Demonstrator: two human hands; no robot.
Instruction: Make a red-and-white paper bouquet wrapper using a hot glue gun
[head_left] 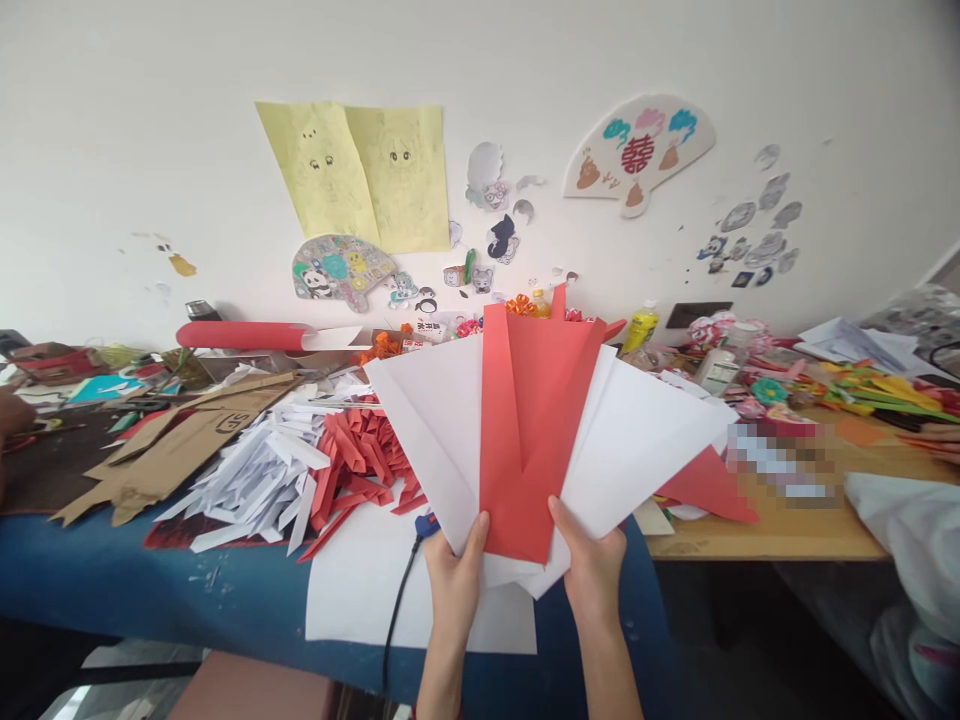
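Both my hands hold up a fan-like spread of folded paper above the table's front edge. At its centre is a red folded paper [551, 420], with white folded papers [637, 430] fanning out on either side. My left hand [456, 565] pinches the lower left of the spread, its thumb on the front near the red piece. My right hand [592, 550] grips the lower right the same way, thumb in front. The fingers behind the paper are hidden. Beneath lies a flat white sheet [352, 590], and a blue tool with a black cord [427, 524] is partly covered by the papers.
Left of the spread are piles of white folded strips [262, 470] and red folded strips [364, 450], beside flattened brown cardboard [195, 440]. A red paper roll [240, 336] lies behind. At the right stand a yellow bottle [643, 326] and craft pieces; another person's sleeve [907, 560] shows there.
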